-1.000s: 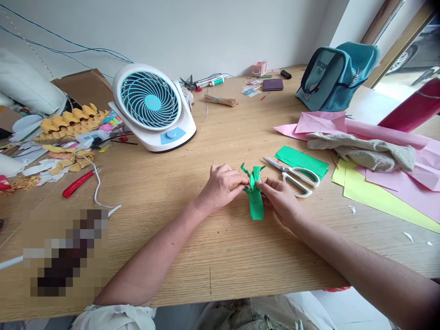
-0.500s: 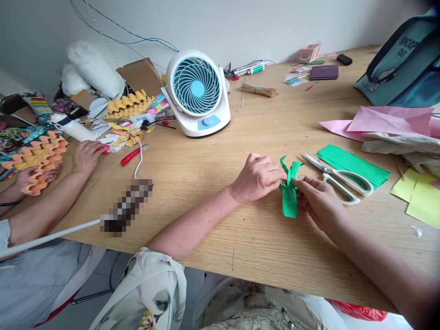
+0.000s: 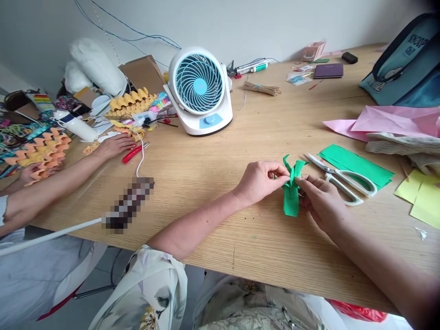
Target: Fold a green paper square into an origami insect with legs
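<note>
Just above the table, a green paper piece (image 3: 291, 201) with curled, cut strips at its top is held between my two hands. My left hand (image 3: 263, 181) pinches one of the strips on the left side, thumb and forefinger together. From the right, my right hand (image 3: 323, 199) grips the middle of the paper between thumb and fingers; its lower fingers are partly hidden behind it. White-handled scissors (image 3: 338, 176) lie partly open beyond my right hand, partly over flat green paper sheets (image 3: 360, 165).
A white fan (image 3: 202, 91) stands at the back. Pink paper (image 3: 392, 121), yellow paper (image 3: 419, 192) and a blue bag (image 3: 402, 68) are at the right. On the left, a co-worker's hand (image 3: 115, 145) reaches near red-handled pliers (image 3: 132, 154) and a cable.
My left hand has shifted its fingers on the green strips, with the forefinger now more raised and curved. The co-worker's hand has moved right, towards the red-handled tool. The view has shifted slightly.
</note>
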